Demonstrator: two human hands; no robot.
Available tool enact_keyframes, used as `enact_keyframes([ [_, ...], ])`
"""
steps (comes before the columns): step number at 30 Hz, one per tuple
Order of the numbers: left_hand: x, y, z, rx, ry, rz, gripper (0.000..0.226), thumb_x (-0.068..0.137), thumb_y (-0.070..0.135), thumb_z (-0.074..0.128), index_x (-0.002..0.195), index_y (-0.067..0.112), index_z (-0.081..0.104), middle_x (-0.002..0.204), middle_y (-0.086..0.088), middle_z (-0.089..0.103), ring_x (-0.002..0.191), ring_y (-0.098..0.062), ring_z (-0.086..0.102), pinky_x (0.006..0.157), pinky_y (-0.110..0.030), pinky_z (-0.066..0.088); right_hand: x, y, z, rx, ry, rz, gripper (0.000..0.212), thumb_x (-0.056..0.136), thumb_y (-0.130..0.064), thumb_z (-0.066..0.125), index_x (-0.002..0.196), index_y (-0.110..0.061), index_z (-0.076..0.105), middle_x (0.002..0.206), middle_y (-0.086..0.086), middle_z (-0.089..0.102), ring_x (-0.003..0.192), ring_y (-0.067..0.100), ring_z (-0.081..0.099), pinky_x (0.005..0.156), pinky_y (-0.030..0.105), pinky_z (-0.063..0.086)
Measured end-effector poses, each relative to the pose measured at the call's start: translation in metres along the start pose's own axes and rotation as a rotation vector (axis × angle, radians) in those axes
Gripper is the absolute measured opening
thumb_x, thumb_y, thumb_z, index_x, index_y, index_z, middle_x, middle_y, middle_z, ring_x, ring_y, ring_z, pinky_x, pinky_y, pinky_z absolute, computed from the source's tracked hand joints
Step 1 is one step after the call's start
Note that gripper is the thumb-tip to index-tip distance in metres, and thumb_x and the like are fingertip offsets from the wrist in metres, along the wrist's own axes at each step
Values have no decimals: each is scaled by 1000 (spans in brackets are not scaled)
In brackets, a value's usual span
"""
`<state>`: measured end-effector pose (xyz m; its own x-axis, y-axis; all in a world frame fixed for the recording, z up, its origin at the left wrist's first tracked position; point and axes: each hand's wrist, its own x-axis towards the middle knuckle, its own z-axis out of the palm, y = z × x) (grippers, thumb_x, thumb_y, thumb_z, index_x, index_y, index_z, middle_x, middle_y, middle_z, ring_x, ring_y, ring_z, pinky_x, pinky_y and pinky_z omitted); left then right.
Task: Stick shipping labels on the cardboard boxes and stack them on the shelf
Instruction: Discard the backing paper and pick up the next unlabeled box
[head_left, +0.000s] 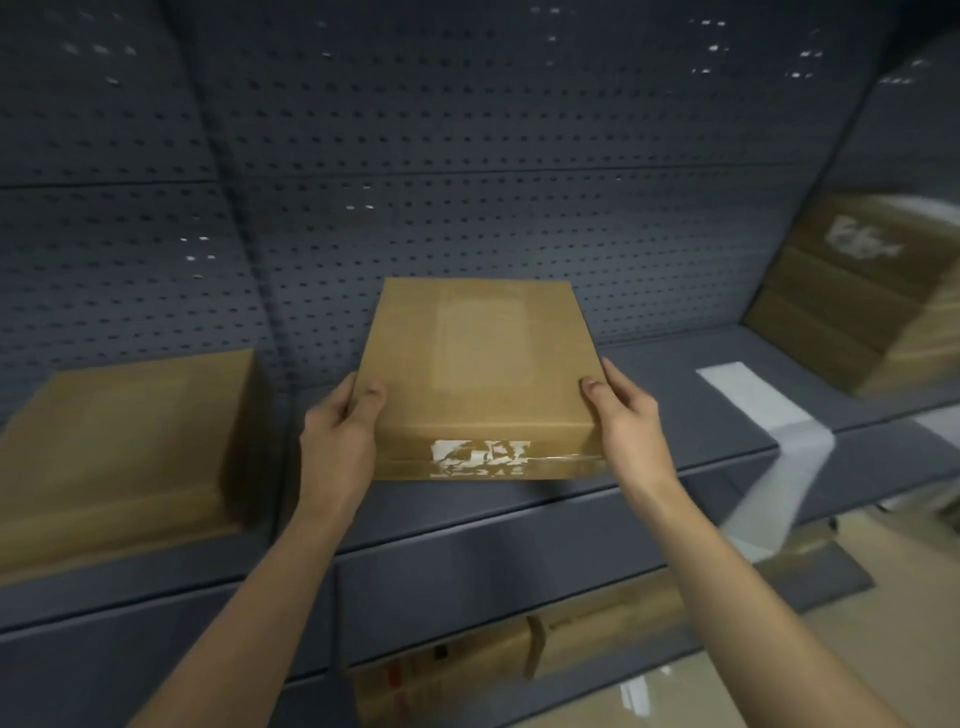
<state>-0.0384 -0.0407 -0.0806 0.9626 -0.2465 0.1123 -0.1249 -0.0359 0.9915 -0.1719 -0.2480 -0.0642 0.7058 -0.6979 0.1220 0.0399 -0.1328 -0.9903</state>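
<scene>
Under box (483, 364): left hand (337, 431), right hand (628, 415) fingers hidden.

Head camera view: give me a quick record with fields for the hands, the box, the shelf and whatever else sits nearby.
held item: flat cardboard box, torn white remnants on its near side
left hand: grips the box's left edge, thumb on top
right hand: grips the right edge, thumb on top
shelf: grey, perforated back panel; box is over it
left of it: second box on the shelf
far right: stacked boxes, blurred
also: white strip draped over the shelf edge
</scene>
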Motion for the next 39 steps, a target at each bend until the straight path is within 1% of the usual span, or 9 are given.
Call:
enact_keyframes([
  [3, -16, -2, 63, 13, -28, 2, 22, 91, 38, 57, 106, 34, 73, 102, 14, 74, 102, -12, 68, 99, -47, 50, 7, 9, -65, -2, 37, 19, 30, 102, -15, 48, 101, -43, 58, 83, -38, 66, 82, -18, 61, 72, 3, 45],
  [10, -30, -8, 142, 53, -59, -52, 29, 96, 26, 57, 124, 29, 67, 101, 25, 67, 104, -7, 63, 103, -41, 48, 26, 36, -141, -35, 41, 56, 31, 101, -13, 49, 111, -40, 60, 100, -23, 70, 90, -5, 67, 73, 11, 49],
  [13, -22, -13, 156, 70, -56, -82, 29, 95, 28, 58, 123, 31, 67, 101, 22, 68, 106, -11, 63, 102, -41, 48, 40, 44, -148, -53, 37, 65, 29, 101, -14, 48, 118, -32, 63, 105, -15, 73, 96, 5, 69, 75, 14, 50],
  [20, 7, -29, 165, 31, -15, -118, 35, 94, 28, 58, 128, 30, 65, 108, 21, 70, 107, -5, 62, 104, -37, 47, 83, 56, -136, -59, -24, 87, 33, 102, -11, 48, 102, -42, 60, 91, -25, 72, 84, -7, 68, 70, 9, 49],
  [25, 19, -34, 175, 10, -5, -131, 29, 94, 26, 59, 115, 44, 67, 87, 32, 70, 93, 4, 63, 88, -26, 50, 114, 70, -136, -59, -46, 111, 33, 102, -13, 49, 100, -44, 59, 91, -30, 71, 89, -9, 66, 75, 9, 49],
  [29, 21, -35, 189, 20, 10, -111, 32, 95, 23, 58, 119, 44, 64, 85, 33, 70, 83, 6, 63, 81, -20, 49, 136, 80, -142, -50, -60, 132, 34, 101, -12, 50, 101, -45, 59, 88, -36, 69, 87, -13, 65, 74, 6, 48],
  [35, 12, -37, 215, 56, 78, -109, 38, 96, 19, 58, 101, 57, 59, 81, 34, 69, 76, 13, 61, 75, -17, 48, 161, 98, -157, -13, -100, 146, 34, 100, -11, 49, 105, -44, 57, 84, -40, 67, 85, -17, 63, 72, 3, 46],
  [37, 9, -39, 223, 72, 109, -110, 36, 96, 20, 57, 109, 53, 61, 83, 32, 70, 79, 9, 63, 77, -20, 50, 167, 103, -161, -3, -134, 138, 35, 101, -11, 49, 104, -46, 55, 83, -43, 65, 84, -21, 61, 70, 1, 45],
  [39, 7, -41, 229, 94, 137, -109, 34, 96, 21, 55, 114, 48, 64, 87, 25, 72, 84, 1, 65, 79, -25, 52, 172, 112, -166, 14, -157, 144, 34, 101, -14, 50, 115, -45, 53, 86, -43, 64, 87, -22, 60, 74, 2, 45],
])
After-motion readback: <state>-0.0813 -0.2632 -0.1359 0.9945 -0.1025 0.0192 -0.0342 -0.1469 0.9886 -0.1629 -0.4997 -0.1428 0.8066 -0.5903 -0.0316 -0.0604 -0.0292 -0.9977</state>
